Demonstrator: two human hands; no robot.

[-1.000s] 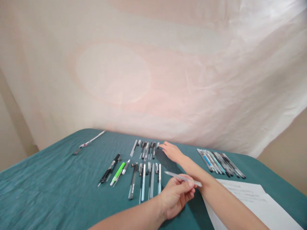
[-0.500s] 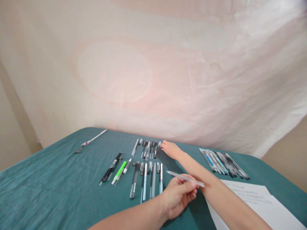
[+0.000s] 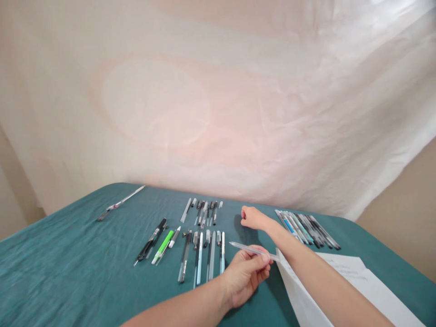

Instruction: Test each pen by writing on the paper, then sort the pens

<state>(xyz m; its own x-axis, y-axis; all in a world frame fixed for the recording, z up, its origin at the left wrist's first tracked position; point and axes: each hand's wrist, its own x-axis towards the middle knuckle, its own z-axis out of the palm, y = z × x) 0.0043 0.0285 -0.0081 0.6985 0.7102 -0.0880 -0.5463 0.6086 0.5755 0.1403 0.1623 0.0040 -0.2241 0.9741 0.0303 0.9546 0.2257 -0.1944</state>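
My left hand (image 3: pixel 250 274) is closed on a translucent pen barrel (image 3: pixel 252 249), pinched between thumb and fingers. Its pointed end aims left and its other end comes close to my right forearm. Farther out, my right hand (image 3: pixel 254 218) hovers over the cloth with its fingers curled in, nothing showing in them. A small clear pen cap (image 3: pixel 221 204) lies to the left of that hand, apart from it, at the right end of a back row of pen parts (image 3: pixel 204 212). A nearer row of dark and pale-blue pen parts (image 3: pixel 200 258) lies left of my left hand.
A green pen body (image 3: pixel 162 246) and a black pen (image 3: pixel 150 241) lie to the left. A long thin pen piece (image 3: pixel 121 203) rests at far left. Several whole pens (image 3: pixel 306 228) lie side by side at right, behind printed paper sheets (image 3: pixel 368 284). A pale curtain (image 3: pixel 218 100) hangs behind.
My right hand has let go of the small cap and drawn back to the right, away from the back row. My left hand still holds the pen barrel. The view has shifted slightly right.
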